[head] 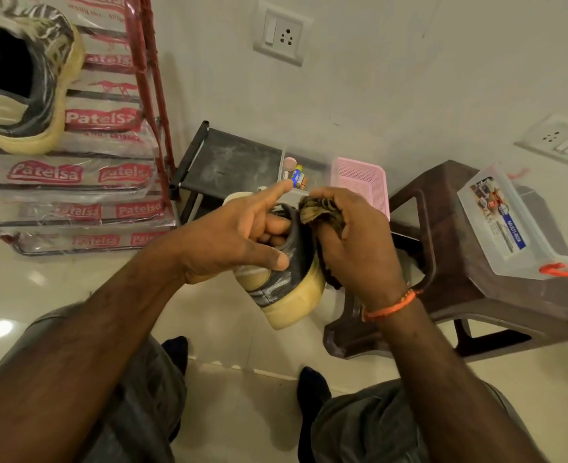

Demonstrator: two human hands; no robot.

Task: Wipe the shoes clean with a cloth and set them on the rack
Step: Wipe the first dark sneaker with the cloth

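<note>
Sneaker (286, 279) held up over the floor, between the knees, heel toward the camera: gripped by the left hand (236, 242) with several fingers tucked inside the collar, thumb across the dark heel, index finger pointing free. Clamped in the right hand (359, 248), a bunched striped cloth (322, 212), pressed against the shoe's far side near the collar. Judged mid-wipe, with pale dusty streaks showing on the heel panel. Matching sneaker (22, 78) already up on the red rack (149, 78) at upper left, resting on plastic-wrapped shelves. Roughly halfway through, then: one shoe placed, second wiping unfinished, shelving left to do. Brown plastic stool (459, 255) just beside, at right.
</note>
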